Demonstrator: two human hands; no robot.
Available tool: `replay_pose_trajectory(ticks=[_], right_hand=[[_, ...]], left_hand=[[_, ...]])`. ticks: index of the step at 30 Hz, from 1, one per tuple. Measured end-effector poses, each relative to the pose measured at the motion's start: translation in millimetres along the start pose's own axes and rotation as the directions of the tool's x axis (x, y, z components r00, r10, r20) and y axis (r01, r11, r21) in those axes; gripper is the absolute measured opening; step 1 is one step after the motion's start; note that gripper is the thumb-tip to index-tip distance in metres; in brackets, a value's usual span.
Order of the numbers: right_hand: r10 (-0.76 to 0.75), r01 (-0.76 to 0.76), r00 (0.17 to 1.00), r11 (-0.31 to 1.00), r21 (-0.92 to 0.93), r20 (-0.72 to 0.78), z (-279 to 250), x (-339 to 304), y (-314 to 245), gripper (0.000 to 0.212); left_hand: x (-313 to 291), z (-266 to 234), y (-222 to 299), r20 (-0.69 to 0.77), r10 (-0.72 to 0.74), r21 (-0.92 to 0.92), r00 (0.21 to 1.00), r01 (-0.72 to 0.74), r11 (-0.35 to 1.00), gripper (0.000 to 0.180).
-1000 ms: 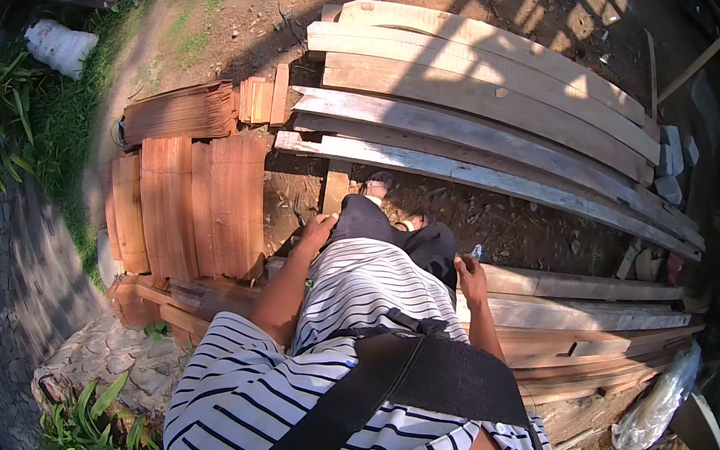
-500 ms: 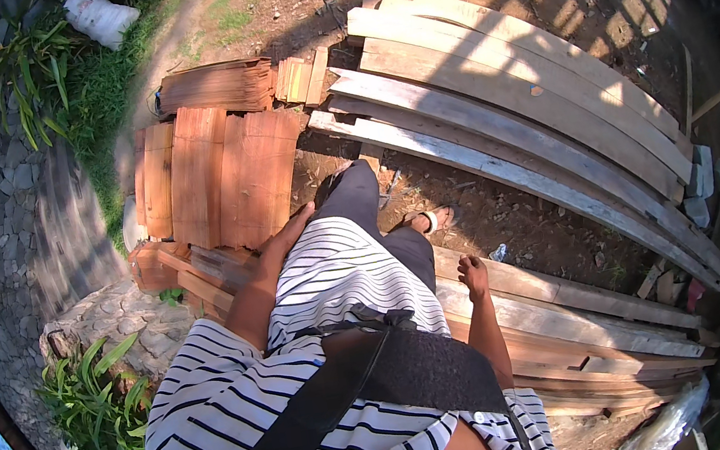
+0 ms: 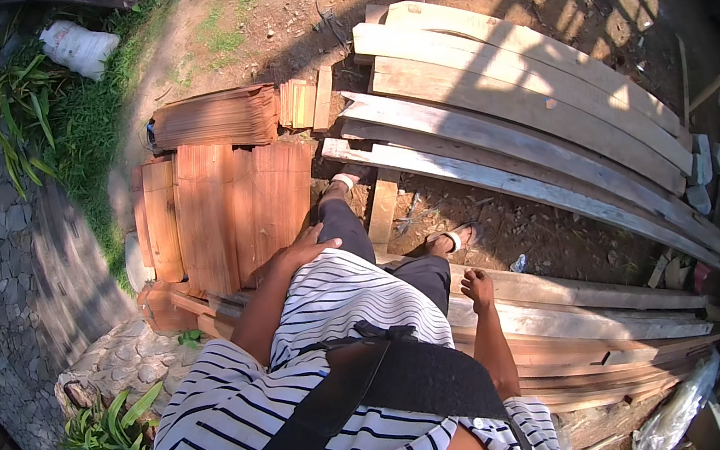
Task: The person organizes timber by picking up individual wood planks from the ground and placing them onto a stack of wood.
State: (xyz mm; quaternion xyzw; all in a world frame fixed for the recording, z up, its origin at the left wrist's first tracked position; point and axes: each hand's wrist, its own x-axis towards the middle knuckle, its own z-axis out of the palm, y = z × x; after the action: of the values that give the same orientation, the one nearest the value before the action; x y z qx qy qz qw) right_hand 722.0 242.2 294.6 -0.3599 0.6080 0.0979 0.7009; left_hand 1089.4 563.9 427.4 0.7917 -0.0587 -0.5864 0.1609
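Observation:
My left hand [image 3: 306, 248] lies over my dark-trousered left thigh, at the hem of my striped shirt, fingers stretched out and holding nothing. Just beyond it is a wide stack of thin reddish wood shingles [image 3: 213, 210], with a smaller bundle of shingles [image 3: 214, 120] behind. On the other side, my right hand [image 3: 478, 287] hangs beside my right leg with its fingers curled in; nothing shows in it. Below and around that hand run long planks [image 3: 575, 295] stacked at my right side, which it does not appear to hold.
Long pale boards [image 3: 506, 77] and a weathered whitish plank [image 3: 463, 168] lie across the dirt ahead. A rough stone block [image 3: 125, 367] is at the left, near leafy plants [image 3: 117, 438]. A white sack [image 3: 80, 49] sits at the far left; clear plastic [image 3: 677, 415] lies lower right.
My left leg has straightened forward, so its sandalled foot now shows. The left hand has shifted slightly on the thigh; the shingles and planks sit a little lower in view.

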Motion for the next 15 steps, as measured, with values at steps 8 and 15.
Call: replay_pose_trajectory(ticks=[8,15], right_hand=[[-0.098,0.098,0.995,0.978,0.185,-0.007,227,15,-45,0.031],[0.009,0.027,0.953,0.993,-0.115,0.302,418,-23,-20,0.043]], left_hand=[[166,-101,-34,0.043,0.388,0.128,0.921,-0.39,0.912,0.087],[389,-213,-6,-0.201,0.518,0.37,0.831,-0.426,0.826,0.083]])
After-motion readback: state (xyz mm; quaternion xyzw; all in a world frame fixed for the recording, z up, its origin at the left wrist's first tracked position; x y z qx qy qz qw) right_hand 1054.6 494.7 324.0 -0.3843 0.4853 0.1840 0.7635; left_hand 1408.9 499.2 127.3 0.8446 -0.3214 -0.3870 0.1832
